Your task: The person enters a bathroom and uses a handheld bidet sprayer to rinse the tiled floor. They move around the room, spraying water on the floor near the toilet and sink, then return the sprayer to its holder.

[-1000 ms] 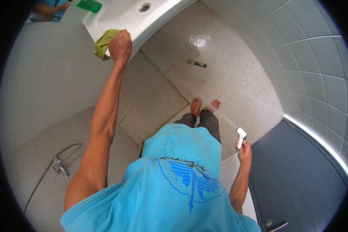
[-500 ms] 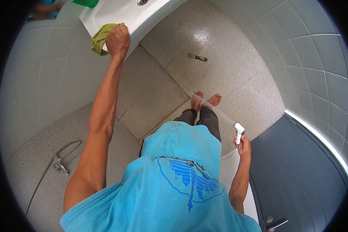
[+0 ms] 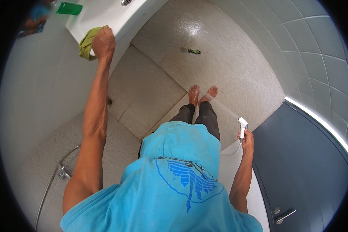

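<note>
One hand, the right hand [image 3: 248, 140], is curled snugly round a white hand sprayer [image 3: 242, 126], with its thin hose [image 3: 231, 153] hanging below. The sprayer's nose points away from the blue T-shirt [image 3: 174, 135] and down at the bare feet [image 3: 193, 96], so the thin stream of water [image 3: 221, 105] lands there and not on the shirt. Over on the other side, the left hand [image 3: 103, 41] reaches far out to the corner of the white sink [image 3: 133, 23], likely to keep the person steady. Its fingers look bent, but the back of the hand hides them, so I can't tell if they grip just the sink or the olive-green cloth [image 3: 86, 43] too. That cloth hangs over the corner, right beside the hand, where it is easy to grab. A green plastic container [image 3: 70, 8] sits on the wall side of the sink. A scraper [image 3: 194, 51] with a green and black handle lies flat on the floor [image 3: 158, 36], past the toes. On the T-shirt are dark letters, creased by the folds, next to a blue print [image 3: 185, 174] like a wing. No words can be made out on the sprayer or the scraper.
</note>
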`<action>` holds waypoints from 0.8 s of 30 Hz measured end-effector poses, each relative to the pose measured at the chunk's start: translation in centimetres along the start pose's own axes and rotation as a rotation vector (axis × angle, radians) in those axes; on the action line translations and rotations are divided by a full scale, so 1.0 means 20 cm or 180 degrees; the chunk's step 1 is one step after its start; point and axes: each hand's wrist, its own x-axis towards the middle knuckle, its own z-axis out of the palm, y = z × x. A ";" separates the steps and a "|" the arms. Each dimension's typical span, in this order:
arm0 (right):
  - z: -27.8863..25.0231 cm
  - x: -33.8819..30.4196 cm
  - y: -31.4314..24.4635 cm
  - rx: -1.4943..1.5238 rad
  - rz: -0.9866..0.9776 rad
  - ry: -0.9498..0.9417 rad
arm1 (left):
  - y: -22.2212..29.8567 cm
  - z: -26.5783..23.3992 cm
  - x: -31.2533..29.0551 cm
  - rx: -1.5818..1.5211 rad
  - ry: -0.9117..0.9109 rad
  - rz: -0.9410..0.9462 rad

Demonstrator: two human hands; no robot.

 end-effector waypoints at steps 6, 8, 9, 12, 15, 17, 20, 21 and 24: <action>-0.02 0.03 0.11 -0.0262 0.0177 0.0106 | -0.05 0.01 0.00 0.0468 0.0009 0.0448; -0.03 0.02 0.15 -0.0247 0.0218 0.0213 | -0.03 0.01 0.00 0.0049 -0.0090 0.0011; -0.04 0.02 0.18 -0.0342 0.0276 0.0269 | 0.00 0.00 0.00 -0.0010 -0.0101 -0.0103; -0.01 -0.01 0.19 -0.0345 0.0307 0.0223 | 0.01 0.00 -0.01 -0.0061 -0.0126 -0.0194; -0.02 0.01 0.24 -0.0334 0.0277 0.0262 | -0.03 0.03 0.02 -0.0002 0.0020 0.0017; -0.02 0.03 0.24 -0.0464 0.0377 0.0255 | -0.08 0.04 0.03 -0.0109 0.0046 0.0097; -0.01 -0.01 0.26 -0.0491 0.0280 0.0345 | -0.05 0.03 0.01 -0.0273 -0.0056 0.0231; -0.01 0.00 0.26 -0.0558 0.0253 0.0345 | -0.05 0.02 0.01 -0.0190 -0.0111 0.0187; 0.04 -0.03 0.23 -0.0461 0.0221 0.0500 | -0.07 0.03 0.02 -0.0042 -0.0152 0.0079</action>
